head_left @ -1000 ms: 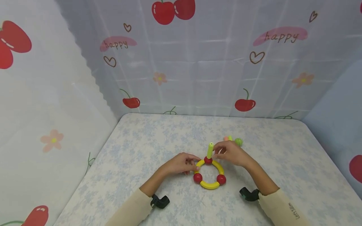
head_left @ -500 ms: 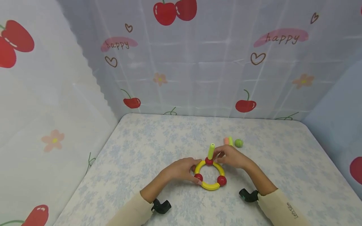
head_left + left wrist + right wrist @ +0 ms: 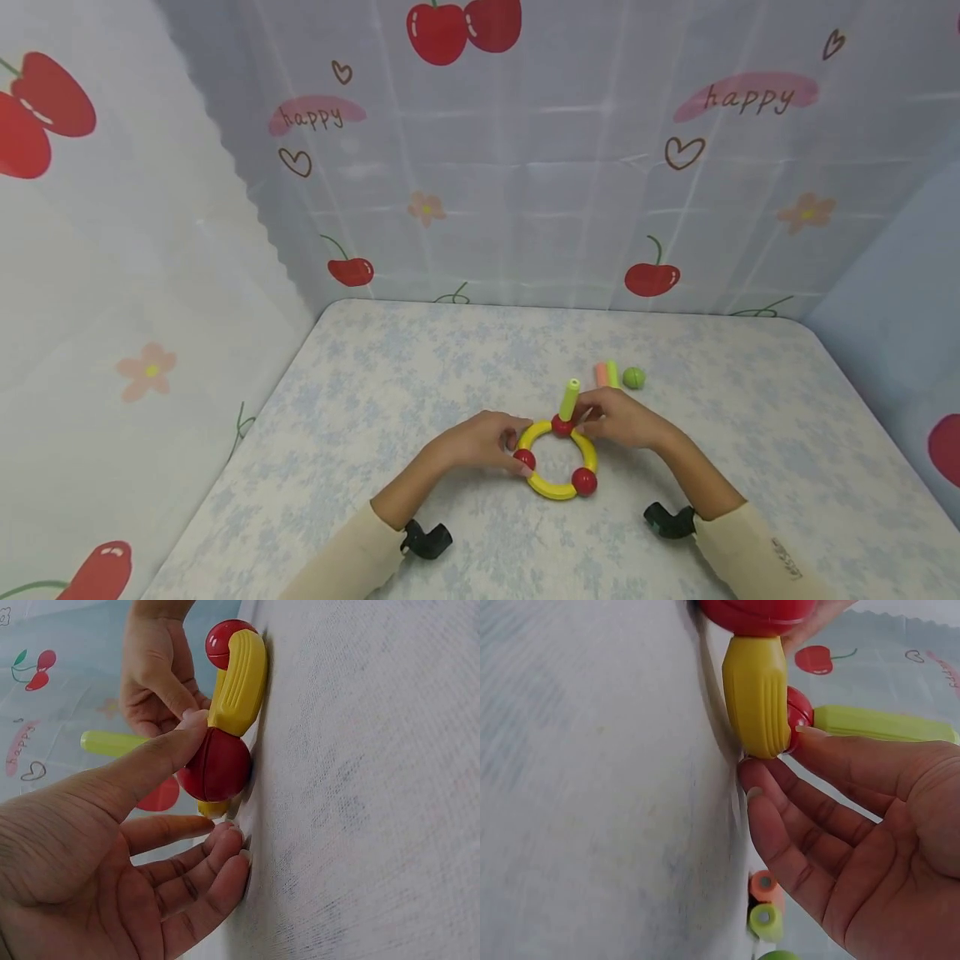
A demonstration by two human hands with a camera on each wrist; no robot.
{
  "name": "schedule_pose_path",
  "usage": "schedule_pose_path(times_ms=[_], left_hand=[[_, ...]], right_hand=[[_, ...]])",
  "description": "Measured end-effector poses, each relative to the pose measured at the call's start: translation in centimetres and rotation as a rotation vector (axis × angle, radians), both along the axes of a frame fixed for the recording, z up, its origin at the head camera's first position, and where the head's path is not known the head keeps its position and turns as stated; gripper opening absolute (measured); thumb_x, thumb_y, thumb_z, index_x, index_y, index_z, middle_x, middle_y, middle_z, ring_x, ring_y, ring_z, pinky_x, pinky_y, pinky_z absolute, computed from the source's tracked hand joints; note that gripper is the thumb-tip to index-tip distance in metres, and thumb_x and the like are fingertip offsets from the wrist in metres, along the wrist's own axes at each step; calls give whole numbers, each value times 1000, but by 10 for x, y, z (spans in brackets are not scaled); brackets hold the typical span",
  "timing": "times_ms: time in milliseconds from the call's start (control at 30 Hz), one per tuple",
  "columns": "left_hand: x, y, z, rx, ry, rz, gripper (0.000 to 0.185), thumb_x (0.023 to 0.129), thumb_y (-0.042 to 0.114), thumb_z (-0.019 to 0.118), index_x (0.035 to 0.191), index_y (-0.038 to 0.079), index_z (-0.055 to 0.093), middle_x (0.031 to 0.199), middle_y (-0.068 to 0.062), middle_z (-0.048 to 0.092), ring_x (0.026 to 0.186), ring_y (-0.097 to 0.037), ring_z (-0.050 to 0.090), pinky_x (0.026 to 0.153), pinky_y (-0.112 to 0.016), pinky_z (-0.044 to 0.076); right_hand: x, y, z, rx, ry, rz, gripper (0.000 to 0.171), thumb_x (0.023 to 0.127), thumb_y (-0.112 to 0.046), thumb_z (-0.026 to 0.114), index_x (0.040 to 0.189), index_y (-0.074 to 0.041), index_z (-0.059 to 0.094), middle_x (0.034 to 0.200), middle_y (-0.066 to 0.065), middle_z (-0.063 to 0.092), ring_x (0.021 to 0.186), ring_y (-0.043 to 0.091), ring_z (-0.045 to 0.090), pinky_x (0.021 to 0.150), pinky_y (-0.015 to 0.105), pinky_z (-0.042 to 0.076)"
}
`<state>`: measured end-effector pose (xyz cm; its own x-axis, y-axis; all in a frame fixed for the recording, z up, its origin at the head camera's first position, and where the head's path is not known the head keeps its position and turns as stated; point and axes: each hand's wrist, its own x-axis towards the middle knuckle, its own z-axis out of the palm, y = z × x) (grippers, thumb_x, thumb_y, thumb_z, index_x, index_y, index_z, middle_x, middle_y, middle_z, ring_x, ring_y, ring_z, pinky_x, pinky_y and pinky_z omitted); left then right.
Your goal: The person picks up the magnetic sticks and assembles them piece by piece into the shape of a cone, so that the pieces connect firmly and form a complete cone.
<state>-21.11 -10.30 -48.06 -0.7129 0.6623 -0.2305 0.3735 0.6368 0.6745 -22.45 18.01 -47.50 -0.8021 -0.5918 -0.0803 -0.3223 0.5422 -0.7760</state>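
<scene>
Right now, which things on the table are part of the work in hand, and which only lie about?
In hand:
- yellow ring with red balls
- green stick standing on it
- left hand, right hand, both touching the ring

Lying about:
- orange stick
- second green stick
- green ball

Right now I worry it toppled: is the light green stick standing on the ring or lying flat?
Standing. The light green plastic stick rises, slightly tilted, from a red ball of the yellow ring.
</scene>
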Motion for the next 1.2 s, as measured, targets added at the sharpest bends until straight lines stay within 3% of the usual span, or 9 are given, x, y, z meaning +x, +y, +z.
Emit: schedule_pose_path(times_ms=[233, 467, 667, 967, 1200], left_hand=[[-5, -1, 2, 41, -57, 31, 68, 85, 29, 85, 143, 6, 59, 82, 2, 64, 63, -7, 54, 56, -20, 44], [-9, -1, 1, 96, -104, 45, 59, 87, 23, 83, 138, 4, 62, 77, -1, 67, 60, -17, 63, 55, -22, 48], [-12, 0, -3, 114, -77, 63, 47, 91, 24, 79, 133, 6, 67, 78, -3, 70, 59, -20, 66, 54, -24, 49], [-20, 4, -8, 143, -56, 137, 31, 93, 27, 77, 118, 10, 75, 80, -5, 69, 53, -20, 64, 51, -30, 55], [-25, 11, -10, 125, -25, 142, 27, 92, 30, 78, 113, 13, 76, 78, -3, 69, 52, -19, 63, 50, -29, 53]], right_hand=[[6, 10, 1, 11, -30, -16, 16, 92, -3, 71, 108, -7, 72, 102, 4, 71, 84, 21, 61, 70, 29, 55], [15, 20, 3, 15, -17, -8, 16, 93, -7, 73, 109, -6, 70, 98, 2, 71, 82, 19, 61, 67, 28, 53], [24, 27, 6, 45, 3, -2, 17, 92, -8, 74, 109, -7, 71, 98, -1, 71, 86, 16, 63, 72, 27, 53], [41, 37, 9, 16, -44, 22, 18, 93, 0, 69, 111, -5, 71, 98, 5, 71, 85, 16, 65, 72, 27, 56], [53, 38, 10, 2, -90, 31, 23, 94, 1, 67, 114, -8, 70, 99, 6, 70, 84, 17, 66, 72, 27, 55]])
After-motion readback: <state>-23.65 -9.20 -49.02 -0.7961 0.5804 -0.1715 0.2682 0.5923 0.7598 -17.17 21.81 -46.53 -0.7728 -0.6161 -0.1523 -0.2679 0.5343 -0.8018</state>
